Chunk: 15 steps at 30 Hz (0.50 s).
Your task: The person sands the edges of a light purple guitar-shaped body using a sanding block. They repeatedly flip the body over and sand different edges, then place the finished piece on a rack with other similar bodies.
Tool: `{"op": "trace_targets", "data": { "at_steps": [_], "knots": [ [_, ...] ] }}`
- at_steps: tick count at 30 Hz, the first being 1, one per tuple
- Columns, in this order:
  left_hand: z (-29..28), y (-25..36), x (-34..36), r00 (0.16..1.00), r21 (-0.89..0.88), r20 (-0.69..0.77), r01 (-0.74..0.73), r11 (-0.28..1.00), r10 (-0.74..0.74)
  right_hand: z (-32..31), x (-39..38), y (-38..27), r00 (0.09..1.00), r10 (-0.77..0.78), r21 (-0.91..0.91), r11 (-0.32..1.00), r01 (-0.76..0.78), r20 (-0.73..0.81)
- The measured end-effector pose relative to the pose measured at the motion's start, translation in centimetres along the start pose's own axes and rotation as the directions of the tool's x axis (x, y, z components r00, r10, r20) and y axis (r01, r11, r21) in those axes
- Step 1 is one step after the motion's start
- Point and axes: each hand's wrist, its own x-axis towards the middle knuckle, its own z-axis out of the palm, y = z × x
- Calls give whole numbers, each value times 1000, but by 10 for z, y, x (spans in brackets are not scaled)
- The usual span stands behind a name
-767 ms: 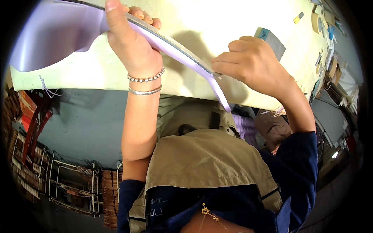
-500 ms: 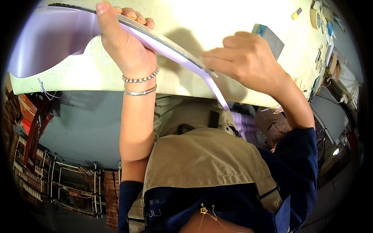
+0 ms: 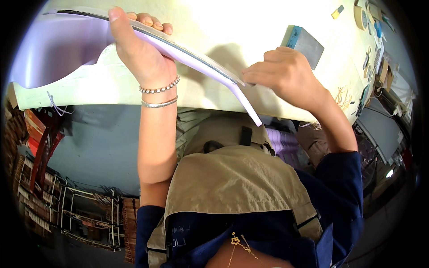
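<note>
A long, glossy lavender panel (image 3: 40, 58) is held up over the table, broad and curved at the left, narrowing to a bent tail at the right. A thin clear layer with a dark border (image 3: 196, 58) runs along its upper edge. My left hand (image 3: 145, 51) is closed around the panel's middle, thumb on the near side and fingertips over the far edge. By the tail end of the clear layer, my right hand (image 3: 283, 73) has its fingers bent and pressed together. Its fingertips hide whatever is between them.
A grey block with a teal side (image 3: 308, 47) lies on the pale-covered table (image 3: 263, 18), just beyond my right hand. Tape rolls (image 3: 360, 18) and a small yellow-and-grey piece (image 3: 338, 12) lie farther right. Wire racks (image 3: 87, 214) stand at the lower left.
My right hand has moved slightly right and down, and more of the grey block shows. The left hand still grips the panel, which has shifted only slightly.
</note>
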Motion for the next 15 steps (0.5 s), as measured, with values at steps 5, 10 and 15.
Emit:
{"op": "trace_targets", "data": {
  "at_steps": [5, 10, 15],
  "knots": [
    [1, -4, -2, 999, 21, 32, 41, 999, -42, 36, -6, -4, 862, 507, 812, 501, -300, 5],
    [-6, -11, -29, 992, 167, 101, 60, 984, -77, 50, -11, 1, 827, 553, 943, 214, -255, 98],
    [-37, -44, -80, 886, 428, 375, 94, 899, -271, 38, 8, 20, 664, 729, 765, 521, -379, -168]
  ]
}}
